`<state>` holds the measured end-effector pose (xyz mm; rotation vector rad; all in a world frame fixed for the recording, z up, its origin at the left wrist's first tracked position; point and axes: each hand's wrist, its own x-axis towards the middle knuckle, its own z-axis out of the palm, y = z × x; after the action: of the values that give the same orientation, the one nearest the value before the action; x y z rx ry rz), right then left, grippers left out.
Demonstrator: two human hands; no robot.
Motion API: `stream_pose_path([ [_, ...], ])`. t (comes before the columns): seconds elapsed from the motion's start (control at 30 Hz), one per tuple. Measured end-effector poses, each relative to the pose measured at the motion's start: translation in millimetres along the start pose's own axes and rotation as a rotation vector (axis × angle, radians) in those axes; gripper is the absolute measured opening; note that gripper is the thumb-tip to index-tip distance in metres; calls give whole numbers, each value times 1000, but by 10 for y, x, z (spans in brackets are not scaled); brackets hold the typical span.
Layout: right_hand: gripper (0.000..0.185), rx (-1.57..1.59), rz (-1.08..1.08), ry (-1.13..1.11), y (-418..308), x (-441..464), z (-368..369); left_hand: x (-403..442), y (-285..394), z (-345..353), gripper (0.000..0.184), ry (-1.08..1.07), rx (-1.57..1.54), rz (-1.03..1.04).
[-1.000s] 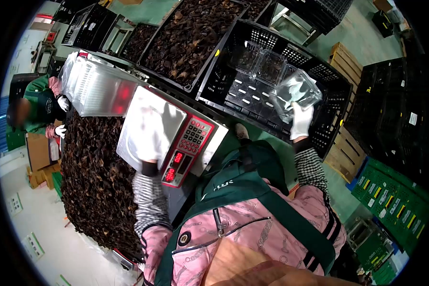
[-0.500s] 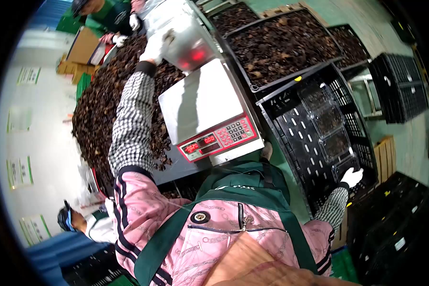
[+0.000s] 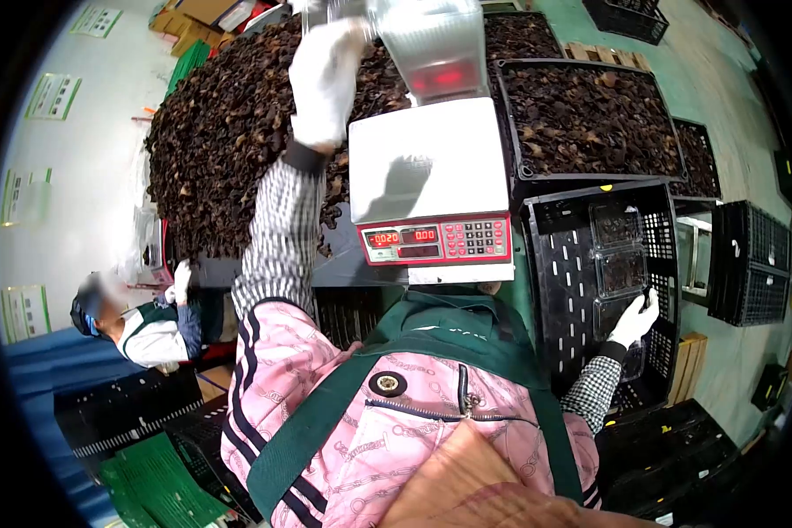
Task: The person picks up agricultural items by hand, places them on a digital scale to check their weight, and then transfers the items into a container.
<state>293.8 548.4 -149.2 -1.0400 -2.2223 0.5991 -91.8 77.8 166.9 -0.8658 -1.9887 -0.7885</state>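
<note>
My left hand (image 3: 326, 84), in a white glove and smeared by motion, is at the top beside the stacked clear plastic boxes (image 3: 440, 53); whether its fingers grip anything is unclear. My right hand (image 3: 634, 321), also gloved, has its fingers apart over the black crate (image 3: 559, 352). Below it lies a row of clear boxes (image 3: 620, 271) with dark contents, partly hidden by the hand. Between my hands stands a scale with a bare white plate (image 3: 427, 163) and a red panel (image 3: 436, 240) reading -0.020 and 0.00.
A large heap of dark dried pieces (image 3: 229, 150) covers the table at left. Another crate of them (image 3: 590, 119) stands beyond the black crate. At the lower left is another person (image 3: 154, 330) in a cap and white gloves. Stacked black crates (image 3: 748, 264) stand at right.
The view has turned. My right hand set down the clear box it held a second ago and has let go. My left hand moved from above the scale to beside the stacked boxes.
</note>
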Motion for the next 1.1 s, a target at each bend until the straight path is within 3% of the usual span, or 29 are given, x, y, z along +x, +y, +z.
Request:
stream_pose_path([
  [0.03,32,2,-20,-18,-124,52,60,-373,29,-51,22,16,-472,-182],
  [0.07,31,3,-43,-38,-275,96,107,-604,251,-277,21,-169,180,82],
  [0.1,30,55,-61,-42,-403,125,174,-938,419,-347,18,-212,-180,-184],
  [0.17,31,167,-88,-59,-631,169,327,-1533,623,-461,20,-436,267,-93],
  [0.2,31,234,-93,-74,-770,189,380,-1787,685,-513,20,-599,248,-163],
  [0.27,30,156,-175,-107,-1078,231,437,-2253,810,-427,24,-446,-159,-587],
  [0.33,29,157,-266,-118,-1348,231,518,-2274,947,-412,25,-410,-302,-792],
  [0.37,30,166,-265,-147,-1486,227,545,-2373,907,-394,26,-416,-307,-723],
  [0.4,31,189,-281,-175,-1666,189,526,-2286,967,-393,26,-351,-459,-929],
  [0.47,33,274,-298,-199,-1922,112,573,-2397,797,-388,30,-534,116,-232],
  [0.57,32,500,-169,-270,-2352,-124,571,-2203,853,-698,28,-418,16,-346],
  [0.67,29,724,-41,-337,-2864,-460,467,-2514,424,-1085,22,-539,260,-732],
  [0.73,30,697,-190,-472,-3194,-758,281,-2650,128,-1470,20,-304,361,-811],
  [0.77,32,898,-151,-533,-3485,-996,227,-2928,-137,-1553,23,-214,432,-765],
  [0.8,31,758,-261,-591,-3668,-1183,162,-3198,-390,-1605,27,-124,501,-719],
  [0.87,29,806,-310,-868,-4082,-1574,87,-3310,-610,-1705,30,-199,573,-745],
  [0.93,25,850,-200,-1235,-4384,-1948,166,-3446,-837,-1766,34,-308,446,-738],
  [1.0,25,823,-14,-1482,-4574,-2298,397,-3565,-891,-1804,31,-287,425,-741],
  [1.1,34,966,376,-1754,-4715,-2719,898,-3526,-744,-1947,21,-120,128,-921],
])
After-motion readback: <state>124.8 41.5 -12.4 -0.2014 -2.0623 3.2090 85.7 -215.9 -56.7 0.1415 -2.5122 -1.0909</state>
